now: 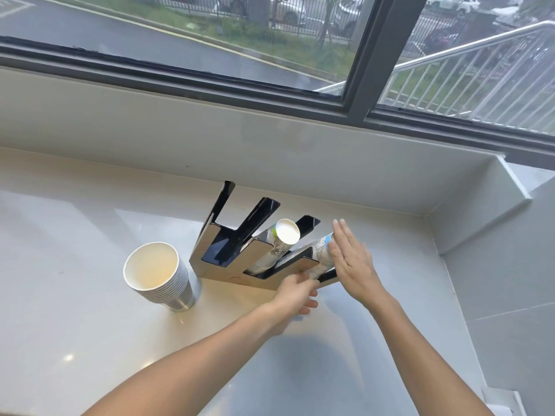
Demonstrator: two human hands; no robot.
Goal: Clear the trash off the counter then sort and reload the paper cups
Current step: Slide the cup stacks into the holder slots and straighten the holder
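Two bare forearms reach in from the near edge of the pale counter [90, 340] toward the black cup holder [240, 253], which stands a little beyond mid-counter and serves as the landmark here. The left hand [295, 298] is at the holder's near right corner, fingers curled around the low end of the right-hand printed cup stack [321, 250]; motion blur hides how tightly they close. The right hand [350, 259] is flat and open on the holder's right side, fingers straight and together, palm against the upper end of that same stack. This stack leans in the holder's rightmost slot; the slot next to it on the left holds a second printed stack [280, 244], its white base facing the camera. The holder's two left slots show only dark interior. Just left of the holder, close to its near left corner but not touching as far as can be seen, stands a stack of plain white cups [156, 274] with the mouth up. The counter in front of the holder and far to its left is bare and glossy. Behind the holder a strip of counter runs to a pale backsplash [270, 136] under a dark-framed window [369, 55]. Well to the holder's right, the counter ends at a raised side wall [480, 211].
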